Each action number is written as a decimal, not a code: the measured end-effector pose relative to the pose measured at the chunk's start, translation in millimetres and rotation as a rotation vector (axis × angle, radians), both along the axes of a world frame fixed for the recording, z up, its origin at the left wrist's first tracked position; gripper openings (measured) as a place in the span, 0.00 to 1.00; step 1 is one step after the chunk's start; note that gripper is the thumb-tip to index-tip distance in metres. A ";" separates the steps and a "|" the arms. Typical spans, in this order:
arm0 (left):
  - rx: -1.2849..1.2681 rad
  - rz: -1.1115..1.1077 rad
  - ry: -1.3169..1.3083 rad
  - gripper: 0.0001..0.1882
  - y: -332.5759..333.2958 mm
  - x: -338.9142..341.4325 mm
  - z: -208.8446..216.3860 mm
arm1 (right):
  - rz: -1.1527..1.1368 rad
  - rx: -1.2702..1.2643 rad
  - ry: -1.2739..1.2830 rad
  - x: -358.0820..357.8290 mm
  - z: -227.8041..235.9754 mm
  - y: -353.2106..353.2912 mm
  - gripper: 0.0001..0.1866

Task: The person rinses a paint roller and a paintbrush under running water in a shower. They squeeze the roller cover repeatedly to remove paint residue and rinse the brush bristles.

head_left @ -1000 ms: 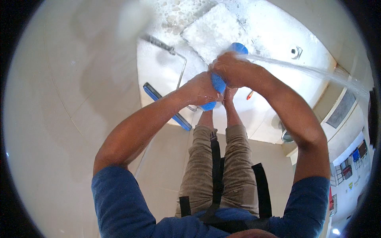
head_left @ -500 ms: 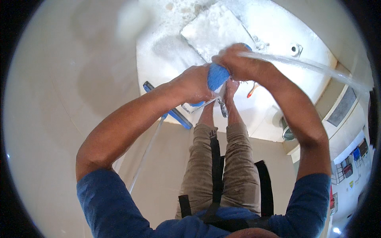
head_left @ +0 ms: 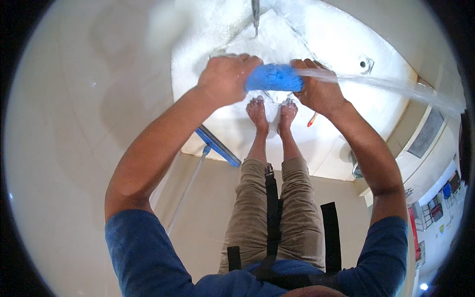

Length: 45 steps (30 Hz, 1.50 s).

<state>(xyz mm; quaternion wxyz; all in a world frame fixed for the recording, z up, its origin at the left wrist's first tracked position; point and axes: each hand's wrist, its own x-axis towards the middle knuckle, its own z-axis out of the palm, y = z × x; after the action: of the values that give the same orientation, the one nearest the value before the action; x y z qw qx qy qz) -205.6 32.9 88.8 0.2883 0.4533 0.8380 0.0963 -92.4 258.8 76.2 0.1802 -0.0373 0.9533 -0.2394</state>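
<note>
A wet, fuzzy blue roller (head_left: pixel 273 78) stretches sideways between my hands, above my bare feet. My left hand (head_left: pixel 227 79) is closed on its left end, while my right hand (head_left: pixel 320 89) grips the right end. A clear stream of water (head_left: pixel 381 83) comes in from the right and meets the roller beside my right hand. Beyond the hands, a thin dark grey rod (head_left: pixel 256 17) points up toward the top edge. I cannot tell whether it joins the roller. My palms and the roller's ends are partly hidden by my fingers.
On the wet white floor lies a small orange-handled brush (head_left: pixel 312 119), right of my feet. A blue squeegee (head_left: pixel 221 150) on a long pole is at the left. A pale square slab (head_left: pixel 274 42) is ahead, with a round metal fitting (head_left: pixel 365 64) to its right.
The roller has turned level, and my hands have moved apart to its two ends. A dark handle and wire near my legs are gone from there; a rod now shows at the top.
</note>
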 end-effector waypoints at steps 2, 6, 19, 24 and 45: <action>-0.054 -0.019 0.103 0.20 4.4 -10.7 4.3 | -0.042 -0.143 -0.269 -3.3 -1.8 3.0 0.27; -0.084 -0.130 0.193 0.11 -9.0 -14.7 -5.7 | 0.015 -0.359 -0.765 -17.8 -17.8 0.9 0.24; -0.083 0.353 -0.520 0.27 -29.8 14.4 -14.1 | -1.295 -1.417 -0.130 -4.3 -48.8 -35.9 0.30; -0.064 1.002 -1.163 0.36 -35.7 65.6 -23.9 | -1.199 -1.293 -0.110 -46.3 -12.9 -60.1 0.35; 0.289 1.236 -0.894 0.39 37.0 137.4 -49.1 | -1.218 -0.847 -0.359 0.7 -31.5 -79.4 0.41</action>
<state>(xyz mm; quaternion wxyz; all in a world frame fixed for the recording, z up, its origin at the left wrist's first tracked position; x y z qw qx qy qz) -68.2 69.9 39.7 0.4309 -0.1451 0.7219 0.5216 -91.8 179.4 44.7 0.1391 0.4685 0.5883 -0.6443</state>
